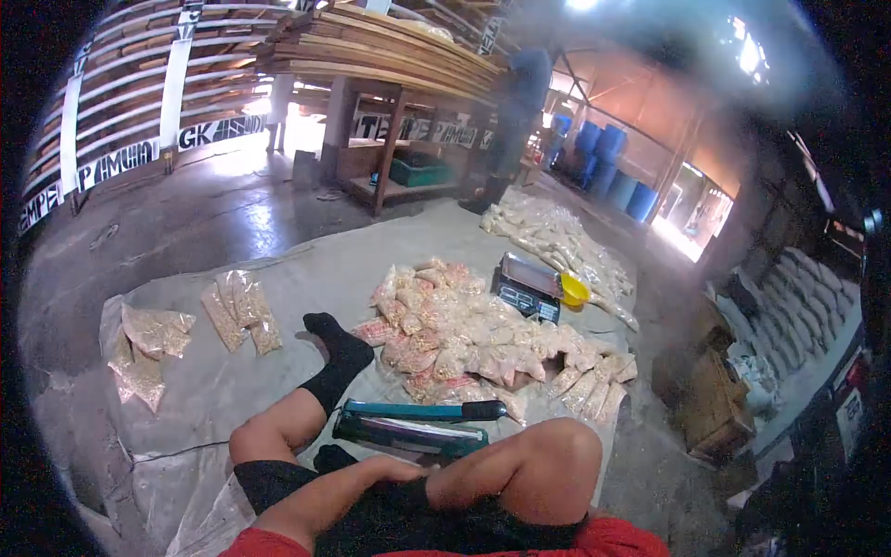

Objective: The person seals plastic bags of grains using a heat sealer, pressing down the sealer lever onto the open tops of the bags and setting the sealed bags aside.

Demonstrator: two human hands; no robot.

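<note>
My left hand [401,471] rests low by my folded legs, close to a teal bar sealer with a black handle [418,432]; its fingers are too small and hidden to make out. My right hand does not show, only a red sleeve at the bottom right. Beyond the sealer lies a large pile of filled clear bags [445,325]. A scale [527,286] stands behind the pile, with a yellow scoop [574,290] at its right side. Several flat filled bags [243,311] and more bags [148,345] lie on the left of the sheet.
The grey sheet [306,265] covers the floor. More long bags [557,237] lie behind the scale. A person [520,111] stands by a wooden rack [385,148]. Cardboard [710,399] and stacked sacks [803,306] are at the right, blue barrels [603,153] at the back.
</note>
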